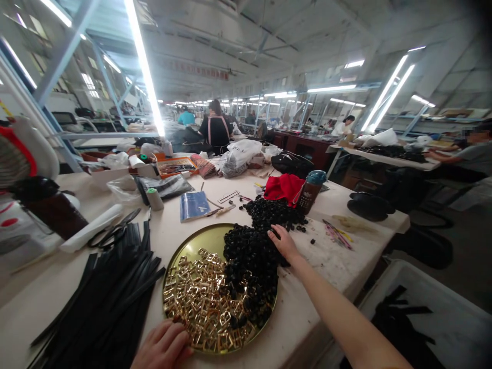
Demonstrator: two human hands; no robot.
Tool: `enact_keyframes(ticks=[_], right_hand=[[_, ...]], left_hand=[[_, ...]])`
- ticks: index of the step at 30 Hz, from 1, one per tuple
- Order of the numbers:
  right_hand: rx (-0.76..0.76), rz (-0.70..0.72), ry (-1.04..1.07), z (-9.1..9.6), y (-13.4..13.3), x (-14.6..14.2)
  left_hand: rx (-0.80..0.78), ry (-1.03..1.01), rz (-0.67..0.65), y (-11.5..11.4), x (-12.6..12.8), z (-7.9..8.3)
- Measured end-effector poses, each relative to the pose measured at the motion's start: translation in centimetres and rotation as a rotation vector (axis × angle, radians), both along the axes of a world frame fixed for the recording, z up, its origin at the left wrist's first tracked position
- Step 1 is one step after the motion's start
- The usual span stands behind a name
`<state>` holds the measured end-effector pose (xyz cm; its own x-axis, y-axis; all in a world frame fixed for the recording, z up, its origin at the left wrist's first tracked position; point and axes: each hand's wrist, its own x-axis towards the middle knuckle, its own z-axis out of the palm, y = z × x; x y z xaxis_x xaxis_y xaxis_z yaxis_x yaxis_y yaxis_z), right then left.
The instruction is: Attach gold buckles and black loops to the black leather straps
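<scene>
A round gold-coloured tray (190,245) lies on the table in front of me. Gold square buckles (207,302) fill its left and front part. Small black loops (242,251) are heaped on its right side, and more of them form a pile (265,211) on the table behind. My left hand (164,343) is closed at the tray's near left rim, its fingers bent over the edge and thumb hidden. My right hand (283,243) rests against the black loops at the tray's far right edge, fingers stretched and a little apart.
Black strips (107,292) and scissors (113,230) lie left of the tray. Behind it are a blue booklet (194,206), red cloth (282,188) and a dark bottle (310,192). Pens (338,234) lie to the right. A white bin (426,297) stands beyond the table's right edge.
</scene>
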<state>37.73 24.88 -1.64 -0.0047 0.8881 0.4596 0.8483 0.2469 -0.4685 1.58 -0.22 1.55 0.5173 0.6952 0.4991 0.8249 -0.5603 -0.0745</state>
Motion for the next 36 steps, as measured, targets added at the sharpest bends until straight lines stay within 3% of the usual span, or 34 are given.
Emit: enact_keyframes(ticks=[3,8,14,20,24,26,28,36], right_hand=[[0.029,0.033,-0.024,1.5,-2.3,-0.9],[-0.022,0.243,-0.072,3.0,-5.5,-3.5],[-0.059,0.29,-0.108,2.9,-7.2,-8.9],[0.087,0.31,-0.287,4.5,-11.3,-10.6],[0.061,0.53,-0.347,5.0,-16.2,-11.7],[0.028,0.602,-0.353,5.0,-17.4,-13.1],[0.008,0.597,-0.357,5.0,-17.0,-14.9],[-0.183,0.474,-0.473,4.6,-10.4,-22.6]], left_hand=[[-0.085,-0.07,0.026,-0.4,0.4,0.2],[-0.228,-0.141,0.07,-0.9,0.8,0.2],[-0.261,-0.102,0.1,-1.1,0.9,0.1],[-0.252,-0.074,0.088,-1.2,0.9,-0.1],[-0.24,-0.085,0.089,-1.5,0.8,-0.1],[-0.239,-0.089,0.09,-1.6,0.9,-0.1],[-0.233,-0.088,0.094,-1.7,0.9,-0.1],[-0.198,-0.074,0.135,-1.9,1.1,-0.3]])
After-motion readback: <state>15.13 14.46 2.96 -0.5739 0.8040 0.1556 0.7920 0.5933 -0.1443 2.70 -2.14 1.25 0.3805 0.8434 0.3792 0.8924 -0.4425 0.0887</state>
